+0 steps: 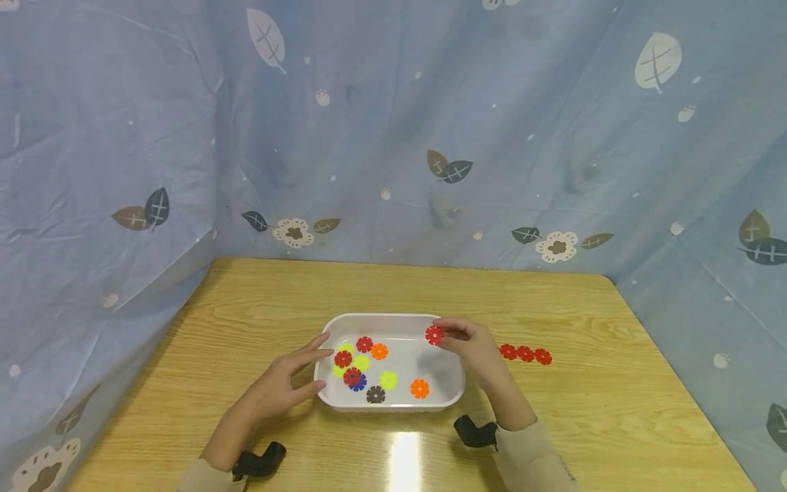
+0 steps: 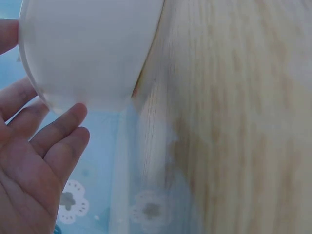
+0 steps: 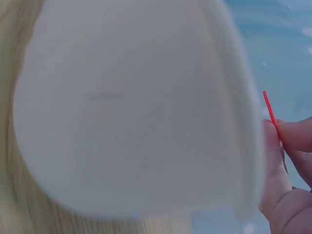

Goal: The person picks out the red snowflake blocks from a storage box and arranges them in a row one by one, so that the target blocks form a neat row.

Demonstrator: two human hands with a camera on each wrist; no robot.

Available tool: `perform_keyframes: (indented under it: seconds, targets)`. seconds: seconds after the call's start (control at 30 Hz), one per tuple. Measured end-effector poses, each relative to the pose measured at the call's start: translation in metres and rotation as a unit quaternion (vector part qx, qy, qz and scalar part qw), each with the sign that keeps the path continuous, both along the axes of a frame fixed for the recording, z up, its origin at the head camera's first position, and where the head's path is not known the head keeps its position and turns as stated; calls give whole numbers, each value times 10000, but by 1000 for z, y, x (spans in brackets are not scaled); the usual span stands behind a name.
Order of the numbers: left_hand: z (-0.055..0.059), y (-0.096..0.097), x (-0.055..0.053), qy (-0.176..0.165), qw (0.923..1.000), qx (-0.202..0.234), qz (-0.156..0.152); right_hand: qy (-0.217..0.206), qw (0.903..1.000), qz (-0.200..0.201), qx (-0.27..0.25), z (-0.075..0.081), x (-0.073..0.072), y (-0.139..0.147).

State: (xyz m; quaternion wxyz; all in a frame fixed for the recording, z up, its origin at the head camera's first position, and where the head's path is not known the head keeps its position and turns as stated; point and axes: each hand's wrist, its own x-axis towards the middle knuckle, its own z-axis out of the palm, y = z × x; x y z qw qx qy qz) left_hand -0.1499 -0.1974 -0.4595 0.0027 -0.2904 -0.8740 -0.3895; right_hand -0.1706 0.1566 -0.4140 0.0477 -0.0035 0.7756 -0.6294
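Note:
A white tray [image 1: 393, 408] on the table holds several flat, notched plastic discs, including a red disc [image 1: 365, 344], an orange disc [image 1: 420, 389], a yellow disc [image 1: 389, 380], a blue disc [image 1: 359, 383] and a dark grey disc [image 1: 376, 394]. At its left end, my left hand [image 1: 285, 386] rests spread fingers and thumb against the rim. Over the tray's right end, my right hand [image 1: 476, 348] pinches a red notched disc [image 1: 434, 335] between thumb and fingers. The right wrist view shows this pinched disc [image 3: 269, 109] edge-on, beyond the tray wall [image 3: 136, 122].
Right of the tray, a row of 3 red discs [image 1: 525, 354] lies on the wooden table [image 1: 277, 294], edges touching or nearly so. A blue curtain [image 1: 381, 123] with leaf and flower prints hangs behind and on both sides. Black straps are on both wrists.

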Motion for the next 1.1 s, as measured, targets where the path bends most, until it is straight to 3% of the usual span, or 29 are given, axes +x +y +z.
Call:
perform_keyframes:
  seconds: [0.27, 0.47, 0.6, 0.8, 1.1]
  targets:
    - [1, 2, 1, -176, 9998, 0, 105, -101, 9974, -677, 215, -5, 10, 37]
    - [-1, 2, 1, -105, 9999, -16, 91, -174, 9938, -1076, 220, -22, 21, 61]
    - [-3, 1, 1, -19, 10000, -14, 56, -282, 9896, -1311, 517, -35, 27, 73]
    - [-3, 0, 0, -23, 10000, -22, 53, -317, 9854, -1438, 852, -47, 31, 86]
    - [-3, 1, 0, 9, 10000, -16, 39, -461, 9765, -1500, 1480, -52, 35, 91]
